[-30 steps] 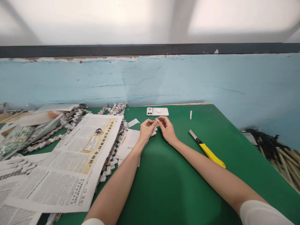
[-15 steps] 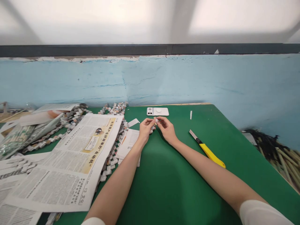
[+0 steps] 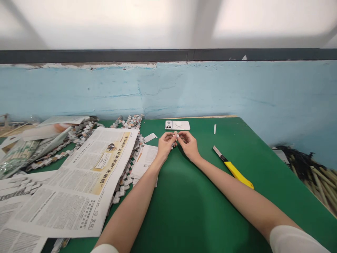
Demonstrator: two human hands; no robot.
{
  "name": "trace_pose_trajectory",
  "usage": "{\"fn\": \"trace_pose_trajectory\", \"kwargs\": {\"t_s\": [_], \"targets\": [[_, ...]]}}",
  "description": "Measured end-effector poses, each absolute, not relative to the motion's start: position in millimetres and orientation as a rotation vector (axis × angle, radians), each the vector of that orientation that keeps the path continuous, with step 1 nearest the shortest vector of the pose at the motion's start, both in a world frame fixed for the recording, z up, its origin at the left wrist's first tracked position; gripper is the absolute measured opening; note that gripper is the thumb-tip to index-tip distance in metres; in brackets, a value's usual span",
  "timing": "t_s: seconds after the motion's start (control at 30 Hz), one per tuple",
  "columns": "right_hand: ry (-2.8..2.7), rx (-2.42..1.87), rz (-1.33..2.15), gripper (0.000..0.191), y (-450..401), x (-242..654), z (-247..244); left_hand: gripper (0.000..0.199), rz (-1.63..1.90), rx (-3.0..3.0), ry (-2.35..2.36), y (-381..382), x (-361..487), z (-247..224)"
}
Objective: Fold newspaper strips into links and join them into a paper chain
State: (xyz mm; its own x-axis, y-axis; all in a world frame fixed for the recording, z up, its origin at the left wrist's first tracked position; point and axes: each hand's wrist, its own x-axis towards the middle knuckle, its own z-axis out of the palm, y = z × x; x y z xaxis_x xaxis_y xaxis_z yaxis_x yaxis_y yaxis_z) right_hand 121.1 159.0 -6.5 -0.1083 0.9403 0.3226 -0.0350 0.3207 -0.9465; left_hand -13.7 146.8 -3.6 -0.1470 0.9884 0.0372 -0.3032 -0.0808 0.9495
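Note:
My left hand [image 3: 165,143] and my right hand [image 3: 189,143] meet over the green table [image 3: 181,203]. Both are closed, thumbs and fingertips pinching a small folded paper chain [image 3: 176,135] between them. Much of the chain is hidden by the fingers; a short bit of it shows below the left fingertips. Just beyond the hands lies a white phone [image 3: 181,125], camera side up. Left of my left hand are a printed paper sheet [image 3: 144,160] and a white paper strip [image 3: 150,137].
A yellow-handled knife [image 3: 238,175] lies to the right, with a small paper strip [image 3: 215,129] behind it. Newspaper sheets [image 3: 79,182] cover the left side, over woven paper chains [image 3: 129,175]. Against the back stands the blue wall [image 3: 197,91]. Sticks [image 3: 325,182] are piled beyond the right edge.
My hands have shifted very slightly to the right, and the fingers have changed their pinch a little on the paper chain. Everything else stays in place.

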Motion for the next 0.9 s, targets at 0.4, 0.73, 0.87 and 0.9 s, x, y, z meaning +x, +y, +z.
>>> {"fn": "trace_pose_trajectory", "kwargs": {"t_s": [0.4,0.73,0.87,0.9], "targets": [[-1.392,-1.014,1.096,0.037,162.1,123.8,-0.1,0.049,1.377,1.133,1.075,144.1,-11.9,-3.6],[-1.273,-1.034,1.089,0.033,163.6,124.4,-5.6,0.043,1.442,1.131,1.093,143.4,-5.8,-4.3],[-1.271,-1.031,1.106,0.033,165.0,124.6,-4.3,0.041,1.447,1.108,1.09,144.8,-6.0,-5.5],[-1.266,-1.03,1.11,0.032,165.3,124.8,-3.8,0.041,1.447,1.1,1.087,145.2,-6.2,-5.3]]}}
